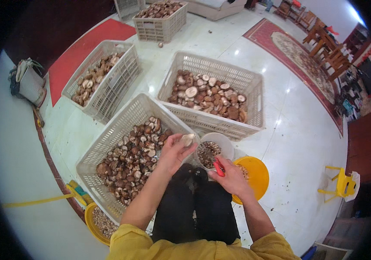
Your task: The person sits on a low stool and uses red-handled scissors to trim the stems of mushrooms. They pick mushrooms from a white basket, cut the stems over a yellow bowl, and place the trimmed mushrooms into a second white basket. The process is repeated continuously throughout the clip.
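My left hand (175, 152) holds a pale mushroom (188, 139) between thumb and fingers, above the near right end of a plastic crate (89, 146) of brown mushrooms (135, 150). In my right hand (229, 175) is a red-handled cutting tool (219, 167); its blades are too indistinct to tell whether they are open. It is over the near edge of a white bucket (226, 146) with small dark cut pieces (209, 152) inside. Under my right wrist stands a yellow bucket (260, 177) with pale pieces in it.
More mushroom crates stand ahead (214, 65), at the left (117, 84) and far ahead (162, 29). A yellow basin (89, 217) of cut pieces and a broom (78, 191) lie at the lower left. A small yellow chair (344, 183) is at the right; scraps dot the tiled floor.
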The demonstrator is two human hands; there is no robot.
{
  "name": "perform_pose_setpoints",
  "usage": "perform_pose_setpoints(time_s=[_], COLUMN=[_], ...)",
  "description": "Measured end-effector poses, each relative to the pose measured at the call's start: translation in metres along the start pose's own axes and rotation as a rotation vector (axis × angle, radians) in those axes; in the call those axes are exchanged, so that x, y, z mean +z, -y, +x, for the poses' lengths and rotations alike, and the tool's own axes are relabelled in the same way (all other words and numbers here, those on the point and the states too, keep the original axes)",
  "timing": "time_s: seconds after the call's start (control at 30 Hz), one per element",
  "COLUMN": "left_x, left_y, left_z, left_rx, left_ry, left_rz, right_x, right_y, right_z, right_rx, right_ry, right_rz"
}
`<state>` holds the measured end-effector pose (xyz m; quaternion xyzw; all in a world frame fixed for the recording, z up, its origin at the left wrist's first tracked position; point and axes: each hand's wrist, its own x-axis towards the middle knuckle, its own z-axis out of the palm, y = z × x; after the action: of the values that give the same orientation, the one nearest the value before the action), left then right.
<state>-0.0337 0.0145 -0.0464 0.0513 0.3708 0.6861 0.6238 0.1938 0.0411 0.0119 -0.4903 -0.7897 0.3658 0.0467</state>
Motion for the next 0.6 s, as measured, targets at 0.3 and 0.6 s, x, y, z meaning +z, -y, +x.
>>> perform_pose_setpoints(time_s=[0.3, 0.6], left_x=[0.058, 0.051], left_y=[0.042, 0.072], left_z=[-0.054, -0.051], left_rx=[-0.084, -0.025], left_ry=[0.051, 0.108], left_rz=[0.112, 0.153], right_x=[-0.007, -0.01], right_y=[-0.011, -0.03], right_z=[-0.056, -0.078], right_rx=[-0.001, 0.029], right_ry=[-0.071, -0.073], right_rz=[0.354, 0.302])
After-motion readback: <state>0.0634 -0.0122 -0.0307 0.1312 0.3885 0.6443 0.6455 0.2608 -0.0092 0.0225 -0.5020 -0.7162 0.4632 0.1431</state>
